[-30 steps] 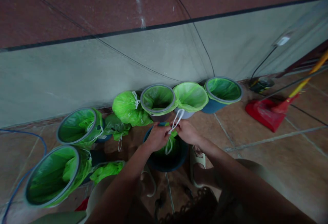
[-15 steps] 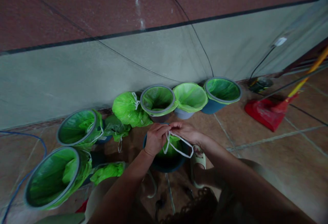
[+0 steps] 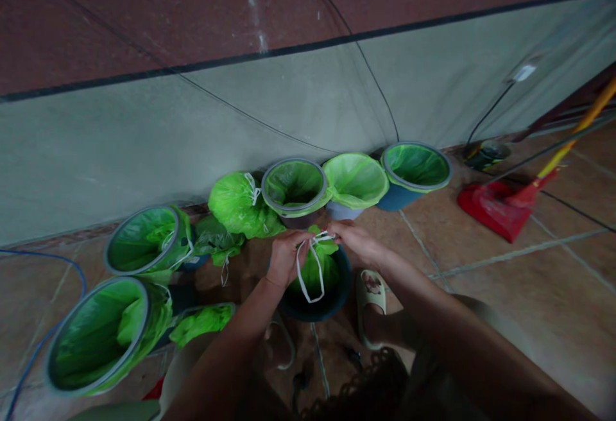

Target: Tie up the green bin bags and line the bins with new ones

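Note:
A dark blue bin point(image 3: 315, 310) stands on the floor between my feet, with a bright green bin bag point(image 3: 321, 267) bunched inside it. Over the bin, white drawstrings point(image 3: 308, 289) come up from the gathered neck of the bag, and one loop hangs down in front. My left hand point(image 3: 287, 255) is closed on the drawstring at the left of the neck. Opposite it, my right hand point(image 3: 353, 240) pinches the drawstring at the right. The strings cross between both hands. Parts of the fingertips are too dim to make out.
Several bins with green liners line the wall, among them a grey-rimmed bin point(image 3: 294, 185). A tied green bag point(image 3: 243, 206) sits beside it. Left are more lined bins point(image 3: 79, 337) and a blue cable point(image 3: 72, 257). A red dustpan point(image 3: 500, 209) lies right.
My hands have moved apart, drawing the strings out sideways. The hanging loop has swung from the right to the middle-left, and more of the green bag's neck shows.

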`<control>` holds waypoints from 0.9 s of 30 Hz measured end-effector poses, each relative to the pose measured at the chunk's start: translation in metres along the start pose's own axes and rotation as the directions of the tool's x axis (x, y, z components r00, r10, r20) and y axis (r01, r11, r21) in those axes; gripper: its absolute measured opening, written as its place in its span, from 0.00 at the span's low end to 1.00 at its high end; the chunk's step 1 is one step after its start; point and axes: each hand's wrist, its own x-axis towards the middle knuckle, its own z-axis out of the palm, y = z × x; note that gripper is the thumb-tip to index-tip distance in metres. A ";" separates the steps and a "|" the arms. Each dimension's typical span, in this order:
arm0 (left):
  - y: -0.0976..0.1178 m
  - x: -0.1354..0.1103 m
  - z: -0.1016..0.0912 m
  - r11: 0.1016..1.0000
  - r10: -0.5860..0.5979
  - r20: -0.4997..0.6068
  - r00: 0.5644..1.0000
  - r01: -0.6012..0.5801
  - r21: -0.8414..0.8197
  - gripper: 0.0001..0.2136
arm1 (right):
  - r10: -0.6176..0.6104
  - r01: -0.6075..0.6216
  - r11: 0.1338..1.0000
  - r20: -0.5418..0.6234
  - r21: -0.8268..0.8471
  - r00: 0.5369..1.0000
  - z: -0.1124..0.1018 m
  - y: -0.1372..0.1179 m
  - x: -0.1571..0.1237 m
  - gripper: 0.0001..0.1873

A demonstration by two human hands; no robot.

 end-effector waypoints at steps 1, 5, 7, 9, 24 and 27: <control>0.000 0.000 -0.002 1.000 -0.002 0.002 1.000 0.002 0.003 0.06 | -0.013 0.013 1.000 0.006 0.001 1.000 -0.003 0.000 0.000 0.10; 0.006 -0.001 -0.009 0.998 -0.021 0.073 0.997 0.017 0.056 0.07 | -0.043 0.045 0.991 0.017 -0.124 0.999 -0.012 0.001 0.003 0.15; 0.008 -0.001 -0.012 0.983 -0.071 0.100 0.992 0.053 0.177 0.08 | -0.007 0.004 0.955 -0.008 -0.295 1.000 -0.014 0.003 0.004 0.18; 0.009 0.000 -0.015 0.930 -0.167 0.105 0.980 0.121 0.347 0.09 | 0.063 -0.081 0.884 -0.055 -0.460 0.996 -0.014 0.002 0.005 0.19; 0.008 0.010 0.000 0.551 -0.576 0.184 0.797 0.544 -0.633 0.15 | -0.083 0.136 0.937 0.172 -0.321 0.982 -0.002 -0.017 -0.007 0.23; 0.011 0.011 -0.001 0.627 -0.460 0.265 0.848 0.521 -0.579 0.10 | -0.129 0.193 0.954 0.269 -0.227 0.954 0.001 -0.023 -0.010 0.24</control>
